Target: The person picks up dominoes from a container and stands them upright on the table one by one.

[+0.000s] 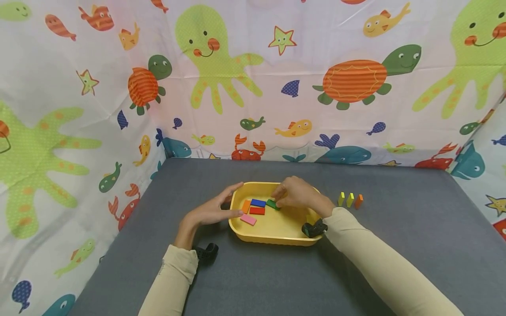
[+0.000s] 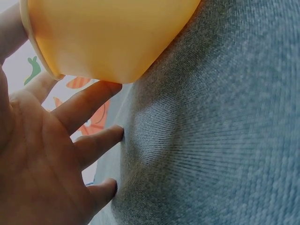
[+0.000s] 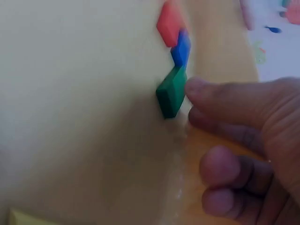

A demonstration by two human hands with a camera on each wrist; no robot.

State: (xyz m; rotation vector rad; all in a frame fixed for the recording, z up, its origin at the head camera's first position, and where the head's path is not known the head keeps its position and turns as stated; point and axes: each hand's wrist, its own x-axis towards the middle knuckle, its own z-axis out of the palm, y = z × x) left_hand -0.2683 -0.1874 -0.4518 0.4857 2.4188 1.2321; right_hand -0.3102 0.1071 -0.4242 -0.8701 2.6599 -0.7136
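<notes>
**Green block at right hand**

Left hand (image 1: pixel 211 212): fingers spread, against left end of yellow tray (image 1: pixel 272 228). Right hand (image 1: pixel 296 193): fingers loosely bent, thumb just beside green block (image 1: pixel 273 204), inside tray. 3 upright blocks (image 1: pixel 350 200) outside, to right.

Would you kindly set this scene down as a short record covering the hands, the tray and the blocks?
Left hand: at the left end of the yellow tray, fingers spread
Right hand: over the tray, thumb and finger at the green block; whether they pinch it is unclear
Also in tray: orange block, blue block, red block, pink block, a partly hidden yellow block
Right of tray: two yellow blocks and another orange block, all upright
Surface: grey table
Backdrop: sea-animal cloth
</notes>
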